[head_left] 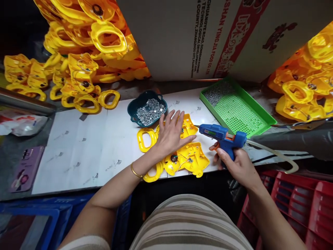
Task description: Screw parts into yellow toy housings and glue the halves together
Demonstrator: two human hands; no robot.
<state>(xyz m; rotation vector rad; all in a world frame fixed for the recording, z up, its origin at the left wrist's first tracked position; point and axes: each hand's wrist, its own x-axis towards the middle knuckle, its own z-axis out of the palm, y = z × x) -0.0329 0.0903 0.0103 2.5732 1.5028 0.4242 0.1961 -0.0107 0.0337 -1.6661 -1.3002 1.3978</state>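
Note:
My right hand (240, 167) is wrapped round the handle of a blue hot glue gun (214, 131), with fingers at its orange trigger. A long pale glue stick (275, 147) trails from its back end. The nozzle points left, close to the edge of a yellow plastic shell (191, 128). My left hand (170, 133) lies over that shell with fingers spread, hiding much of it. Nearer me is a second yellow shell (199, 156), inner side up, with a round dark part, thin wires and a small circuit board. Both shells have ring-shaped handles at their left.
A dark green basket (132, 110) of small screws stands behind my left hand. Right of it, a green perforated tray (249, 116) holds more small metal pieces. Yellow shells (83, 76) pile up at both sides. A cardboard box (171, 38) stands behind; a purple phone (27, 168) lies left.

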